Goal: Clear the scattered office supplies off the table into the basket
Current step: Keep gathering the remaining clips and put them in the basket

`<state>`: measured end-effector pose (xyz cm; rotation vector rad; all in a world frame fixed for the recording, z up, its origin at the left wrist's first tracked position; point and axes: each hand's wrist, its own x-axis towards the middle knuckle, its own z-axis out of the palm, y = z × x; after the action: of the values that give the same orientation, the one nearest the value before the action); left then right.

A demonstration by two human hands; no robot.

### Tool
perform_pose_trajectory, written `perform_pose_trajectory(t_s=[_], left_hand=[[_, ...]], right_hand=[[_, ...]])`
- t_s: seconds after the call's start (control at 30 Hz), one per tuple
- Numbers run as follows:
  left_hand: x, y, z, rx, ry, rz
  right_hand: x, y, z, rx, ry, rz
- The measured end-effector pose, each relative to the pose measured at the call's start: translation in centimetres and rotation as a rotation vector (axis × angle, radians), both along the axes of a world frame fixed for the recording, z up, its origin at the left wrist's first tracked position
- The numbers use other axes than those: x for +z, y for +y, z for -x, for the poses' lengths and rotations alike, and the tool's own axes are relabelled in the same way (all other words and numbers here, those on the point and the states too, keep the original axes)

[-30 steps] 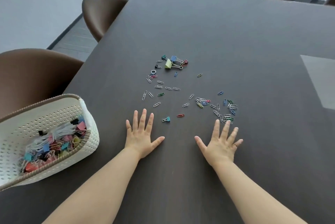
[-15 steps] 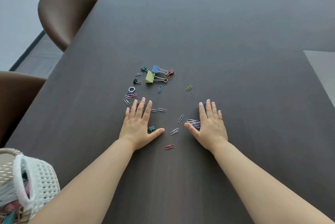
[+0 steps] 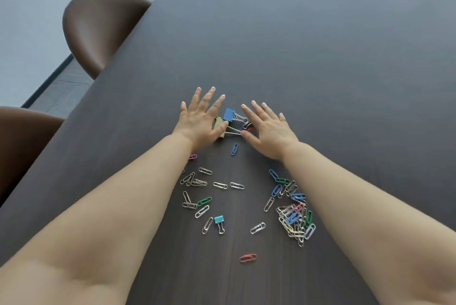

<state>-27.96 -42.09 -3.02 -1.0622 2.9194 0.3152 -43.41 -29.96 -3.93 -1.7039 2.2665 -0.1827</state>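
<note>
1. My left hand (image 3: 201, 119) lies flat, fingers straight and spread, gripping nothing; thumb touches a pale yellow metal binder clip (image 3: 218, 123).
2. My right hand (image 3: 267, 129) is flat too, released; a blue metal binder clip (image 3: 229, 115) sits between both hands.
3. Coloured and silver wire paper clips (image 3: 294, 220) lie scattered on the dark wood-grain table (image 3: 320, 57), between my forearms.

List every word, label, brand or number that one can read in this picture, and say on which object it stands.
There are none: no text can be read in this view.
The blue binder clip, the teal binder clip and the paper clips show plain colour, with no visible print.
The table shows no label or sign.
</note>
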Motion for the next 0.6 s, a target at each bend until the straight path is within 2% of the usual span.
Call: perform_pose_trajectory(t_s=[0.1, 0.27, 0.43, 0.6], left_hand=[[-1.3, -1.2, -0.1, -0.07, 0.002, -0.117], [-2.8, 1.2, -3.2, -0.083, 0.06, -0.065], [-1.9, 6.5, -6.6, -0.091, -0.063, -0.083], [-0.8, 15.6, -10.7, -0.136, -0.092, -0.146]], right_hand=[[-0.5, -1.7, 0.2, 0.081, 0.006, -0.03], [-1.4, 0.5, -0.8, 0.14, 0.08, -0.014], [-0.9, 6.4, -3.9, 0.17, 0.067, -0.055], [0.3, 14.9, -8.8, 0.205, -0.036, -0.113]])
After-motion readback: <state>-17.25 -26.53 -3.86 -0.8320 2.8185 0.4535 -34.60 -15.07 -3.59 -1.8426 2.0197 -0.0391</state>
